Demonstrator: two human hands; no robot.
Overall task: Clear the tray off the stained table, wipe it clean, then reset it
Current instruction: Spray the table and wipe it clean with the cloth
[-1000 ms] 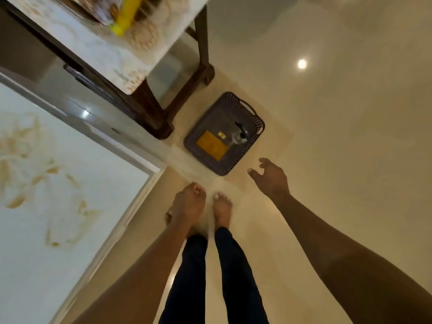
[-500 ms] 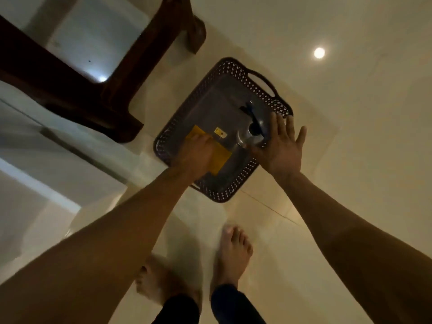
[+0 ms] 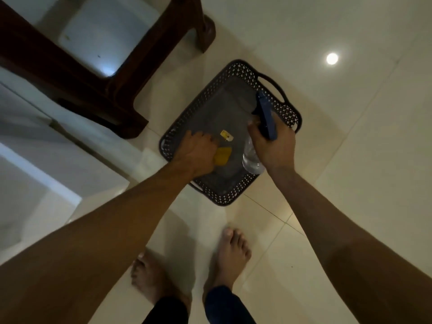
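A dark perforated tray with loop handles sits on the tiled floor in front of me. My left hand reaches into it and grips a yellow cloth, mostly hidden under the fingers. My right hand holds a clear spray bottle by its neck, with the blue trigger head sticking out above the hand. A small yellow tag lies on the tray's bottom between my hands.
A dark wooden table base stands to the upper left of the tray. A white table edge fills the left. My bare feet stand just behind the tray. Glossy floor tiles spread to the right.
I have bent closer to the tray. My right hand went from flat beside the bottle to gripping it; my left hand has gathered the yellow cloth into its fingers.
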